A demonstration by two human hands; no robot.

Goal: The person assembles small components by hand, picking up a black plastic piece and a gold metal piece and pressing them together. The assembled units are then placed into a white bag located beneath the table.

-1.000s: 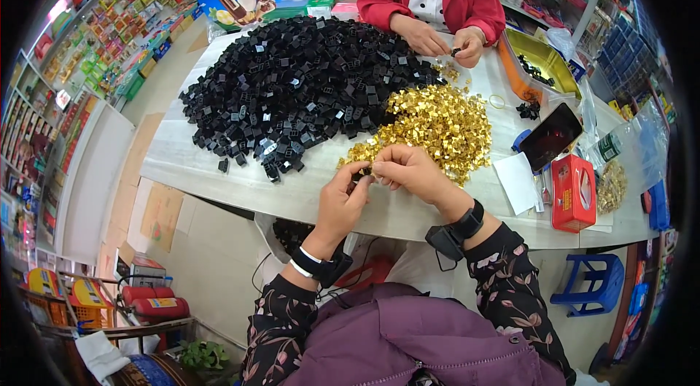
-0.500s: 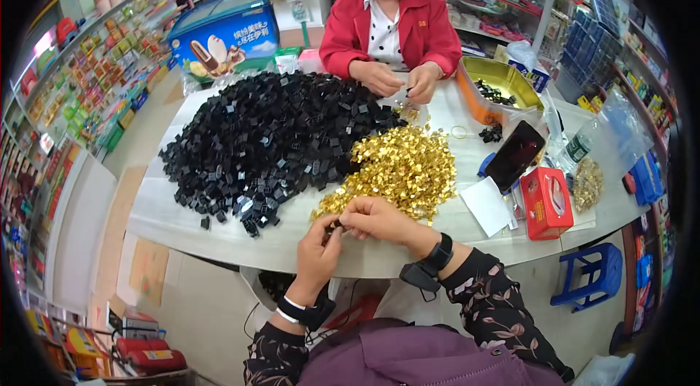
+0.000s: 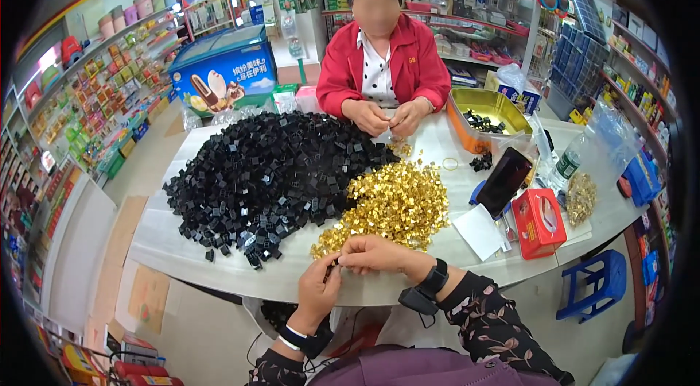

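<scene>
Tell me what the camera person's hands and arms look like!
The left hand and right hand wear no gloves. Both arms have black fabric sleeves printed with pale pinkish leaves. The left wrist wears a narrow white band beside a black strap. The right wrist has another black strap, a boxy black device and a thin dark cord.

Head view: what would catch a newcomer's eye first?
The big heap of black pieces spreads over the left side of the table. Beside it, to the right, shines a smaller gold pile, with the left hand and right hand meeting near its front edge. Across from them is a co-worker in red.
</scene>
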